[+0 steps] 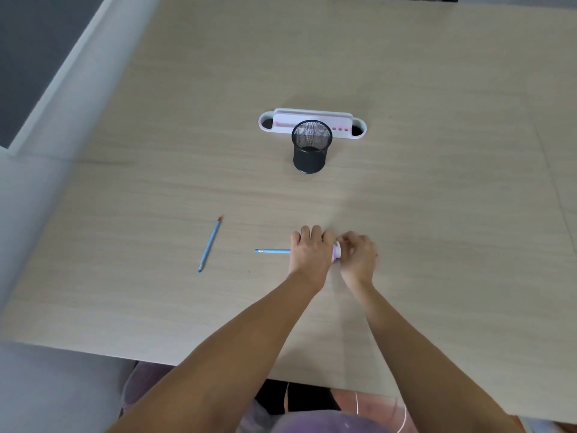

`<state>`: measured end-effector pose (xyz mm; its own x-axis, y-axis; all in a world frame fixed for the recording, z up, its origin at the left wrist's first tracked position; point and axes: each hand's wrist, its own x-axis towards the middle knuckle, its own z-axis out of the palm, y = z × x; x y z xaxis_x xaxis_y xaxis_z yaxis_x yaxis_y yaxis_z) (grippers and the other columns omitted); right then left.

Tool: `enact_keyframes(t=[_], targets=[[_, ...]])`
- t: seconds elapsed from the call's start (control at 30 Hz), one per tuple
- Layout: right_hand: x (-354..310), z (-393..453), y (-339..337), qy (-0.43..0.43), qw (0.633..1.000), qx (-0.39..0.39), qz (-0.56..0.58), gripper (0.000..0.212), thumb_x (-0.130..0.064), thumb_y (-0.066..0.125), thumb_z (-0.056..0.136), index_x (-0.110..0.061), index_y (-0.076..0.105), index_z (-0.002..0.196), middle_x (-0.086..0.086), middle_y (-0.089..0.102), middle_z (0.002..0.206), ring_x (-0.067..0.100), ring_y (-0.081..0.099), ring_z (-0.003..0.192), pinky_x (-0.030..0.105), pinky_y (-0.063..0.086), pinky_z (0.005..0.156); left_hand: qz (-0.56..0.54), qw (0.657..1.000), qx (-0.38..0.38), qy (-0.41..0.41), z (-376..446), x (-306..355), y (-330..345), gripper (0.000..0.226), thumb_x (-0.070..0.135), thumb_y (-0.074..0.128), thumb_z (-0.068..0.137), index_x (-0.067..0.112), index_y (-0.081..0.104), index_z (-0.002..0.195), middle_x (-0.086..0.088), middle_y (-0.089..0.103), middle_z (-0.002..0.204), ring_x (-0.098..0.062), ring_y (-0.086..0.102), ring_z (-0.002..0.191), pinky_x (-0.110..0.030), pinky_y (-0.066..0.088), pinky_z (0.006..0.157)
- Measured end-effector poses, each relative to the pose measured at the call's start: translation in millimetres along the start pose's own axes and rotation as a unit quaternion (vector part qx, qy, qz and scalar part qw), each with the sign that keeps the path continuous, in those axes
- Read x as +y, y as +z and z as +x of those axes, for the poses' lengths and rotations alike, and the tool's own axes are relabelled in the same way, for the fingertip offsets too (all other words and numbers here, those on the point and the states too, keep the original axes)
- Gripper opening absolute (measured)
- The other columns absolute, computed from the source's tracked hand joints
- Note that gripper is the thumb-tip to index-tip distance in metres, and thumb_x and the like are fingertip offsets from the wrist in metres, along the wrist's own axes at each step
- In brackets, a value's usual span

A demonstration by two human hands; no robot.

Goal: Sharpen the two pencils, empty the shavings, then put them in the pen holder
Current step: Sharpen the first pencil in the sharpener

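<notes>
My left hand [309, 253] is closed around a blue pencil [272, 250] that lies level, its free end sticking out to the left. My right hand [357, 256] grips a small purple-and-white sharpener [336, 250] pressed against the left hand; the pencil's tip is hidden between the two hands. A second blue pencil [209, 244] with a reddish tip lies loose on the table to the left, slanted. A black mesh pen holder [310, 146] stands upright farther back, and I see nothing inside it.
A white oblong desk organiser [312, 121] with holes at both ends sits just behind the mesh holder. The wooden table [437, 198] extends wide on all sides; its near edge runs just above my lap, and its left edge borders a grey floor.
</notes>
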<state>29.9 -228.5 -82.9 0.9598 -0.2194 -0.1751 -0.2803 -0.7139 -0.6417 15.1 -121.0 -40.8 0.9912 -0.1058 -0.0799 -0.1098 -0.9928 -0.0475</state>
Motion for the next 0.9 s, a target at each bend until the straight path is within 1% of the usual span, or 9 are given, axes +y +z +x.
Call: enact_keyframes(t=[0.1,0.2,0.27,0.4,0.57,0.67,0.73,0.8,0.9], targets=[[15,-28,5,0.021,0.999,-0.006,-0.027,0.019,-0.022,0.046,0.087,-0.02,0.061,0.074,0.004,0.06,0.087,0.027,0.048,0.089,0.038,0.033,0.074,0.008,1.0,-0.012,-0.013,0,1,-1,0.062,0.029,0.087,0.022,0.02,0.054,0.074,0.003,0.053,0.067,-0.02,0.049,0.06,-0.026,0.033,0.054],[24,-56,-4,-0.004,0.999,-0.023,0.042,0.028,-0.019,0.038,0.091,-0.023,0.053,0.067,0.001,0.06,0.075,0.022,0.05,0.072,0.034,0.039,0.064,0.027,0.999,-0.03,-0.011,0,3,0,0.067,0.029,0.087,0.026,0.02,0.049,0.08,0.003,0.052,0.072,-0.019,0.048,0.064,-0.029,0.026,0.057],[18,-66,-18,0.002,0.993,-0.055,0.103,0.035,-0.012,0.04,0.095,-0.026,0.044,0.063,-0.004,0.052,0.063,0.01,0.041,0.055,0.025,0.033,0.056,0.028,0.999,-0.036,-0.016,0,3,0,0.069,0.03,0.087,0.025,0.019,0.047,0.08,0.003,0.051,0.071,-0.019,0.046,0.064,-0.029,0.023,0.058],[1,-61,-45,-0.016,0.981,-0.108,0.159,0.03,-0.018,0.041,0.097,-0.009,0.046,0.069,-0.002,0.041,0.059,0.014,0.036,0.055,0.029,0.031,0.054,0.02,0.999,-0.024,-0.012,-1,3,-1,0.059,0.027,0.085,0.027,0.02,0.052,0.076,0.003,0.052,0.067,-0.019,0.048,0.061,-0.027,0.033,0.055],[-23,-7,-43,-0.037,0.99,-0.045,0.127,0.034,-0.02,0.05,0.089,-0.01,0.044,0.058,0.0,0.038,0.052,0.01,0.033,0.049,0.019,0.028,0.047,0.015,1.0,-0.012,0.0,2,1,4,0.056,0.035,0.086,0.037,0.019,0.052,0.079,0.002,0.054,0.07,-0.02,0.051,0.064,-0.029,0.038,0.058],[-19,20,-25,0.002,0.991,-0.045,0.128,0.018,-0.02,0.061,0.084,-0.019,0.057,0.066,-0.005,0.053,0.056,0.005,0.048,0.05,0.01,0.036,0.049,0.018,1.0,-0.025,-0.001,0,2,5,0.061,0.032,0.087,0.036,0.02,0.051,0.085,0.002,0.054,0.075,-0.02,0.05,0.068,-0.029,0.036,0.06],[-10,20,-12,0.015,0.995,-0.046,0.083,0.017,-0.021,0.06,0.081,-0.023,0.058,0.064,-0.006,0.057,0.057,0.011,0.053,0.054,0.015,0.035,0.049,0.019,0.999,-0.033,-0.003,0,2,4,0.065,0.033,0.087,0.031,0.021,0.052,0.085,0.002,0.054,0.074,-0.019,0.05,0.067,-0.029,0.036,0.06],[-2,7,-2,0.005,0.999,-0.025,0.041,0.027,-0.021,0.051,0.079,-0.026,0.047,0.052,-0.007,0.048,0.049,0.02,0.047,0.054,0.029,0.029,0.048,0.018,0.999,-0.033,-0.012,0,2,2,0.065,0.034,0.087,0.029,0.02,0.052,0.082,0.003,0.053,0.072,-0.019,0.049,0.065,-0.028,0.035,0.059],[13,-27,5,-0.002,1.0,-0.003,-0.01,0.023,-0.011,0.043,0.079,-0.017,0.049,0.057,-0.005,0.045,0.059,0.025,0.044,0.063,0.034,0.032,0.057,0.034,0.998,-0.044,-0.01,0,4,0,0.061,0.028,0.085,0.037,0.02,0.048,0.086,0.003,0.053,0.077,-0.019,0.049,0.069,-0.028,0.032,0.061]])
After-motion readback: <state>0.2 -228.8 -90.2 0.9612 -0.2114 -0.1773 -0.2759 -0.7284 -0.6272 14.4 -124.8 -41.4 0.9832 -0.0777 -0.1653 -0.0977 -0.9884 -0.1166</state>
